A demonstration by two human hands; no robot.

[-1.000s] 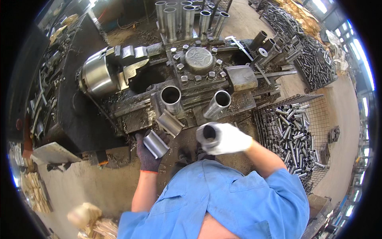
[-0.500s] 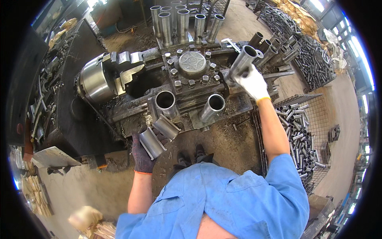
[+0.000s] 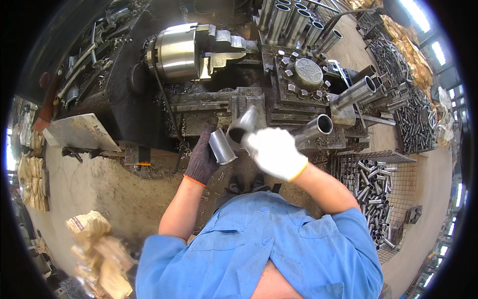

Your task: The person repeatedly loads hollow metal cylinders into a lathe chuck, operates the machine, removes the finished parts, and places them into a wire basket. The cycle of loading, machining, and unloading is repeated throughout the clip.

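Note:
My left hand (image 3: 201, 162), in a dark knitted glove with an orange cuff, is closed on a half-round metal shell (image 3: 222, 146). Close by on the right, my right hand (image 3: 277, 152), in a white glove, has its fingers at a steel tube (image 3: 245, 122) and appears closed on it. That tube is blurred by motion and tilted, its dark opening toward me, beside the shell. Just past the white glove stands another steel tube (image 3: 316, 128), partly hidden by the hand. A further tube (image 3: 356, 92) stands on a block at the right of the machine.
The lathe chuck (image 3: 177, 52) is at the far left, beside the bolted tool post (image 3: 308, 72). Several upright tubes (image 3: 298, 25) stand behind it. A wire basket (image 3: 398, 199) of short tubes sits at the right. Paper sacks (image 3: 92, 224) lie at the lower left.
My right hand has let go of the tube at the right and moved left to the near tube, which is now tilted. My left hand still holds a shell; the view has shifted left.

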